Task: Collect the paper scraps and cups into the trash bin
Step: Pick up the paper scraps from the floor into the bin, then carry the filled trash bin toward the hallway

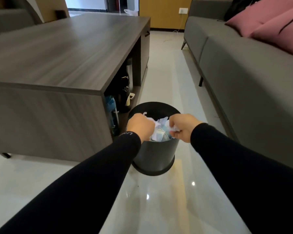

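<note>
The black trash bin stood on the glossy pale floor, directly beneath both hands, its open mouth filled with crumpled white paper scraps and bluish-white paper heaped up to the rim. The left hand hung over the bin's left rim with its fingers curled down into the paper, closed on a white scrap whose twisted end poked out above the knuckles. The right hand hung over the right rim, its fingers pinched tight around another crumpled white wad that showed between thumb and forefinger. The heap of scraps lay between the two fists and just below them, touching the fingertips of both. Whether any cup sat among the paper could not be told.

Both arms wore black sleeves. Just to the left of the left hand stood a grey wood-grain coffee table, its corner close beside the bin. In the table's open side shelf, beyond the left hand's fingers, stood a blue water bottle, dark bottles and a steel flask. To the right of the right hand, well apart, ran a grey sofa with pink cushions. Far beyond the fingers a white wall socket had a cable hanging from it.
</note>
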